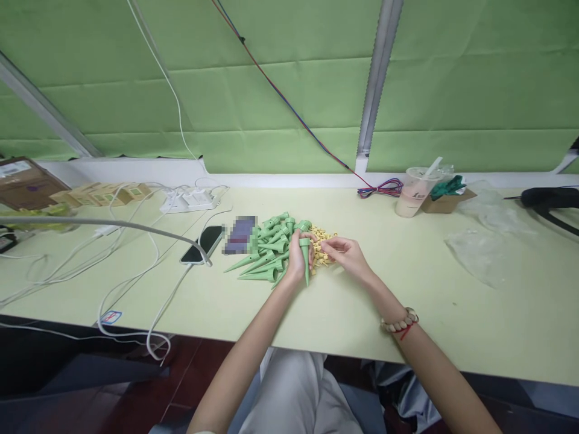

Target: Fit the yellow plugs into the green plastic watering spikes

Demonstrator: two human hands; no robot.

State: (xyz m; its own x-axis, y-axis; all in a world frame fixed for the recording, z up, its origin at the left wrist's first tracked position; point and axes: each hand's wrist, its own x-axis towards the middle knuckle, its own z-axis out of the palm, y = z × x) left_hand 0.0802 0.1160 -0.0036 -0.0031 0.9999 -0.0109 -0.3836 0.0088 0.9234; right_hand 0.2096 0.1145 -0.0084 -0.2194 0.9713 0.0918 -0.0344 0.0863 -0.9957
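Observation:
My left hand is closed around a green plastic spike, a hollow cone with a wide collar at the top and its point facing down. To its left lies a heap of similar green spikes. My right hand is beside the pile of small yellow plastic pieces, its thumb and forefinger pinched together. Whatever is between those fingertips is too small to make out. The two hands are close together but apart.
Left of the heap lie a phone and a blurred dark item. White cables run to a power strip. At the back right stand a drink cup and a small cardboard box. Clear plastic bags lie on the right.

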